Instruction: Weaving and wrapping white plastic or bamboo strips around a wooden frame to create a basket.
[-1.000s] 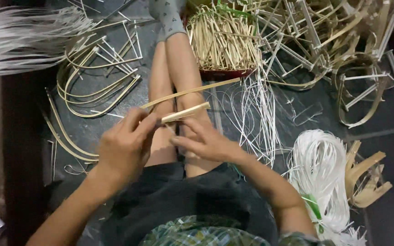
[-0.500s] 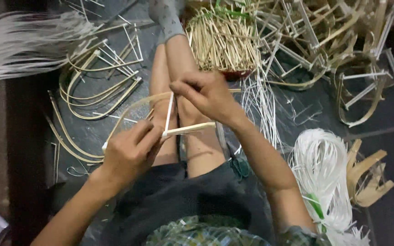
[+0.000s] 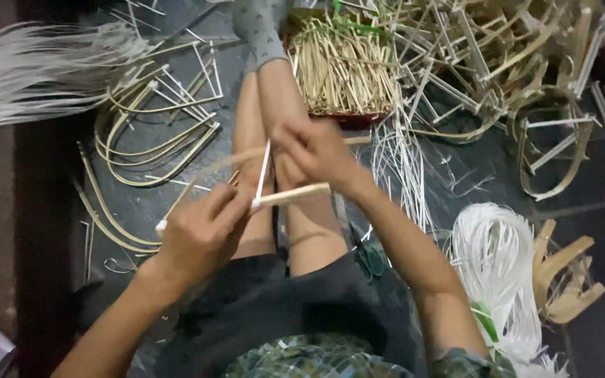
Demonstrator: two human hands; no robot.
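A: Logging hand positions. Left hand (image 3: 201,234) is closed around a short flat bamboo stick (image 3: 292,195), held level over the knees; the stick sticks out rightward past the thumb and fingertips.

B: And the other?

A: Right hand (image 3: 313,150) sits just above, fingers pinched shut on a thin white strip (image 3: 263,168). The strip runs down, nearly upright, to the near end of the stick, where it meets the left fingertips. A curved bamboo strip (image 3: 208,175) arcs from the left hand up toward the right hand; it is blurred.

B: Surroundings?

A: Red tray (image 3: 348,117) full of short sticks lies beyond the knees. Bent bamboo hoops (image 3: 155,133) lie on the dark floor to the left, a tangled heap of bamboo frames (image 3: 498,77) at upper right. White strip bundle (image 3: 498,273) lies by the right elbow, a green tie on it; another bundle of pale strips (image 3: 36,70) lies at far left. No labels readable.
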